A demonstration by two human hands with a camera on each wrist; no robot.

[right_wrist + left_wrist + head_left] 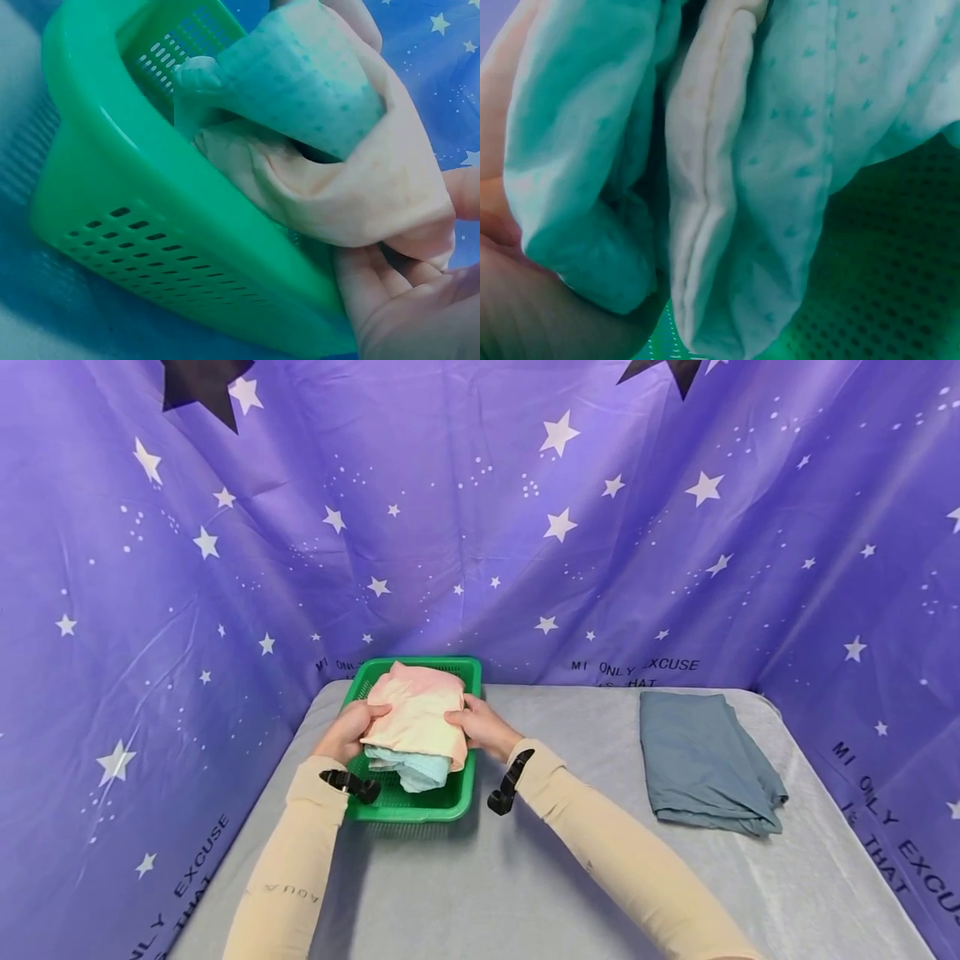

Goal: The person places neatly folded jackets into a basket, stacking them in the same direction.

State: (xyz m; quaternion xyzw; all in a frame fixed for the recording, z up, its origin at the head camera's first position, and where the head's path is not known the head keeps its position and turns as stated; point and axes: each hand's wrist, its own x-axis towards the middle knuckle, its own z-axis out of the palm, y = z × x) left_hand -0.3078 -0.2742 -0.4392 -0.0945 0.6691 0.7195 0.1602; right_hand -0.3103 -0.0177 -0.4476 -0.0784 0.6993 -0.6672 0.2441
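A folded pink and cream garment (420, 706) is held between both hands over the green basket (420, 815). Beneath it hangs a light teal cloth with small printed marks (420, 770), also seen close up in the left wrist view. My left hand (348, 731) grips the bundle's left side, thumb on top. The right hand (486, 727) grips its right side, thumb on top and fingers underneath. In the right wrist view the pink cloth (390, 180) wraps around the teal one, close above the basket's rim (165, 157).
A folded blue-grey cloth (705, 768) lies on the right of the grey-covered table (562, 860). A purple star-printed curtain (465, 527) stands behind the table and along both sides. The basket has perforated walls and stands at the table's back left.
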